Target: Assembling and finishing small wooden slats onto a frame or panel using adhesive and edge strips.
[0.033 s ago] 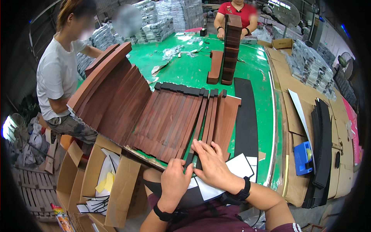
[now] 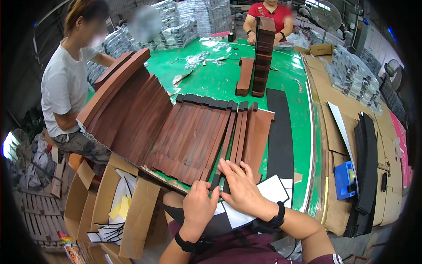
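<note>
My left hand (image 2: 199, 206) is closed, thumb and fingers pinching a black strip (image 2: 215, 180) at the near end of a brown wooden slat. Beside it, my right hand (image 2: 241, 190) lies flat with fingers stretched over the near ends of the neighbouring slats (image 2: 238, 136). To the left, a row of brown slats (image 2: 189, 136) lies side by side, black caps (image 2: 206, 102) along their far ends. A wider brown board (image 2: 259, 136) rests just right of my fingers. White sheets with black edges (image 2: 271, 192) lie under and beside my right wrist.
Curved brown boards (image 2: 127, 105) stand stacked at the left of the green table (image 2: 211, 79); a tall brown stack (image 2: 262, 57) rises at the far side. A long black strip (image 2: 280, 132), blue tape dispenser (image 2: 345, 180) and open cartons (image 2: 143, 211) surround me. Two people work nearby.
</note>
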The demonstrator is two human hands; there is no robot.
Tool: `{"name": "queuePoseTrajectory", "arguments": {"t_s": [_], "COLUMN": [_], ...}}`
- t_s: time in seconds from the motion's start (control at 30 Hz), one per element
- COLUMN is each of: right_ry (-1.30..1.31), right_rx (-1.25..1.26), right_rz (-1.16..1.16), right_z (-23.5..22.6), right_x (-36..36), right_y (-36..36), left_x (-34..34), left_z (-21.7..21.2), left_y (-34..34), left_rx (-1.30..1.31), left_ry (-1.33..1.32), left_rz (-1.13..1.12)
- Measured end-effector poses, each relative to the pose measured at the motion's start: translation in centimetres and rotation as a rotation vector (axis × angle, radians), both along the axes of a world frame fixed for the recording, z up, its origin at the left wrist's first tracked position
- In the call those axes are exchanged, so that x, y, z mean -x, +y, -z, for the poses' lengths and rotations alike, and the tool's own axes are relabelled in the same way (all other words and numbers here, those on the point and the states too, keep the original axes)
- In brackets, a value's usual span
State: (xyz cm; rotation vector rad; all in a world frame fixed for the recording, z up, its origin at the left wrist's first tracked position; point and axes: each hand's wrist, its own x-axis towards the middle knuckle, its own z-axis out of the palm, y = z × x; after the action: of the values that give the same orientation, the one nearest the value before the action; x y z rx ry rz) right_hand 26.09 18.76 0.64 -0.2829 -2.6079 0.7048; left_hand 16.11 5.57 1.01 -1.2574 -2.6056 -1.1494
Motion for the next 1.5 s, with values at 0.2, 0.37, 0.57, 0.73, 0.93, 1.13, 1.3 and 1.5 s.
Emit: {"name": "queuePoseTrajectory", "arguments": {"t_s": [0.2,0.37,0.57,0.73,0.93,1.13,1.3,1.5], "right_ry": [0.007,0.028,0.016,0.007,0.035,0.030,0.029,0.027], "right_rx": [-0.011,-0.029,-0.049,-0.043,-0.066,-0.055,-0.118,-0.139], "right_rz": [0.006,0.019,0.032,0.017,0.026,0.027,0.031,0.025], "right_z": [0.3,0.4,0.2,0.4,0.5,0.4,0.2,0.4], "right_x": [0.2,0.6,0.4,0.6,0.6,0.6,0.7,0.6], "right_y": [-0.2,0.2,0.2,0.2,0.2,0.1,0.0,0.2], "left_x": [0.1,0.3,0.3,0.5,0.4,0.4,0.4,-0.1], "left_z": [0.6,0.8,1.1,1.6,1.8,2.0,2.1,2.4], "left_y": [0.1,0.5,0.5,0.3,0.4,0.4,0.4,0.2], "left_rx": [-0.018,-0.042,-0.049,-0.037,-0.074,-0.078,-0.066,-0.044], "left_ry": [0.024,0.020,0.025,0.042,0.064,0.044,0.070,0.121], "left_rz": [0.006,-0.011,0.004,0.015,0.020,0.017,0.010,0.001]}}
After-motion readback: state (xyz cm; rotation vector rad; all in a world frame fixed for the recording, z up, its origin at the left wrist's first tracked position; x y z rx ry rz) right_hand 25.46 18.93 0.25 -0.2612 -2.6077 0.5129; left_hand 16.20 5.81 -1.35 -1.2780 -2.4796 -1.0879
